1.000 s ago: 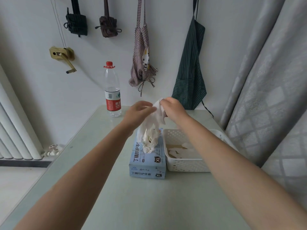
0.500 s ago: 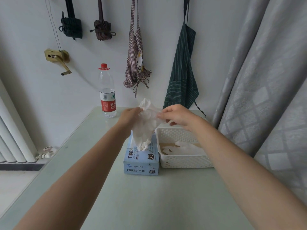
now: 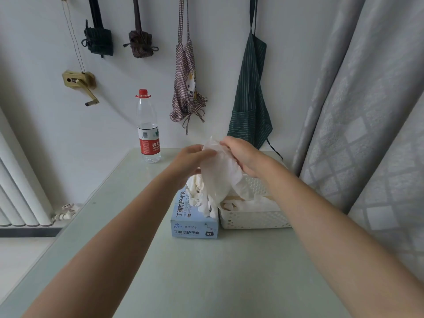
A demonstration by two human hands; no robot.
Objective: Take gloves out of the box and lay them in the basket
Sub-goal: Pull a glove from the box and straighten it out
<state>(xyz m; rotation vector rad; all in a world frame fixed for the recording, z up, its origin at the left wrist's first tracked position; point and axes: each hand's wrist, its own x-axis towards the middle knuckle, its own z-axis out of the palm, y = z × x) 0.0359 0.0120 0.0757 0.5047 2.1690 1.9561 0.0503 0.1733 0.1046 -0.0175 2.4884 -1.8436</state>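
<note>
We've got both hands clamped on one white glove (image 3: pixel 220 177): left hand (image 3: pixel 190 161) pinching its left edge, right hand (image 3: pixel 243 157) gripping the cuff end, glove hanging above the seam between box (image 3: pixel 195 222) and basket (image 3: pixel 252 220). Versus half a second back, the hands have closed in and the glove has drifted toward the basket side. Gloves already lie in the basket, more bunch out of the box on the worktop (image 3: pixel 206 271); we judge laying-in is next.
</note>
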